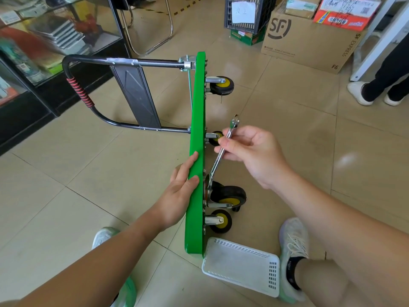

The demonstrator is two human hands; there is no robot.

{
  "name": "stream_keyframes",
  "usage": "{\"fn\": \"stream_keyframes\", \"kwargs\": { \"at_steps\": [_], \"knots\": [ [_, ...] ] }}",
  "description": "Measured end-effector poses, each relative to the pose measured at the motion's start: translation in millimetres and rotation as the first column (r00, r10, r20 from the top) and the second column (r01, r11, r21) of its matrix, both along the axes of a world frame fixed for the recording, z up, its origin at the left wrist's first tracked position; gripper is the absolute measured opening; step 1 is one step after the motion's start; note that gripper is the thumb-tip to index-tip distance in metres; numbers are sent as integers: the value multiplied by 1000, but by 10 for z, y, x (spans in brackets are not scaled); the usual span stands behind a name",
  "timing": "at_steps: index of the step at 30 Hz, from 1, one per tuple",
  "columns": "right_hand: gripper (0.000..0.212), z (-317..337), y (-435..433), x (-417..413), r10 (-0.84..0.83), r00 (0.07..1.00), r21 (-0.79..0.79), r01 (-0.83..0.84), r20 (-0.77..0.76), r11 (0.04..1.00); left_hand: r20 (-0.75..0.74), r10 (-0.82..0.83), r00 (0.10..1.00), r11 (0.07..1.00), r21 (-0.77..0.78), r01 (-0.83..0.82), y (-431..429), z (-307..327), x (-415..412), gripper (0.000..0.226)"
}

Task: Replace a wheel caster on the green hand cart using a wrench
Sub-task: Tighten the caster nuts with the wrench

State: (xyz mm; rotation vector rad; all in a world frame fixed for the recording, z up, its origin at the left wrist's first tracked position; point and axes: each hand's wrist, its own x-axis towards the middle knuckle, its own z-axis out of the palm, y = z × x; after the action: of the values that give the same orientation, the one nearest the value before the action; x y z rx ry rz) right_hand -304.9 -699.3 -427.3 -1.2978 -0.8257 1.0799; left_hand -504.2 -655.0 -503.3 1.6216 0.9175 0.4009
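The left hand is pressing flat, fingers straight, against the upturned edge of the green flat-decked hand cart, which is standing on its side on the beige tiled floor. The right hand is gripping the slim silver metal wrench, fingers curled round its shaft. The wrench's lower end is sitting at the base of the black rubber caster with a yellow hub, against the deck's underside.

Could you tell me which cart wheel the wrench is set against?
The third wheel from the handle: the lower end of the wrench sits at its mount.
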Motion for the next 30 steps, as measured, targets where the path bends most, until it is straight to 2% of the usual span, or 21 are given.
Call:
{"fn": "stream_keyframes", "kwargs": {
  "at_steps": [4,9,14,20,27,30],
  "knots": [
    [26,75,-400,-127,75,990,147,-92,121,985,17,9,1000,1000,10,-9,-8,-16,-2,64],
    [20,-145,-729,-336,95,954,214,-160,285,964,47,49,998,999,2,-49,-5,-11,12,60],
    [19,-305,-762,-430,47,905,261,-171,423,950,-11,51,999,998,40,-51,0,-26,31,53],
    [20,-332,-749,-492,63,855,310,-254,514,916,-4,47,999,997,57,-47,2,1,12,55],
    [21,-395,-635,-428,84,862,269,-246,500,931,-4,49,999,996,69,-48,-10,8,26,52],
    [23,-341,-547,-446,121,905,223,-227,408,948,21,37,999,997,61,-38,-9,12,19,55]
  ]
}}
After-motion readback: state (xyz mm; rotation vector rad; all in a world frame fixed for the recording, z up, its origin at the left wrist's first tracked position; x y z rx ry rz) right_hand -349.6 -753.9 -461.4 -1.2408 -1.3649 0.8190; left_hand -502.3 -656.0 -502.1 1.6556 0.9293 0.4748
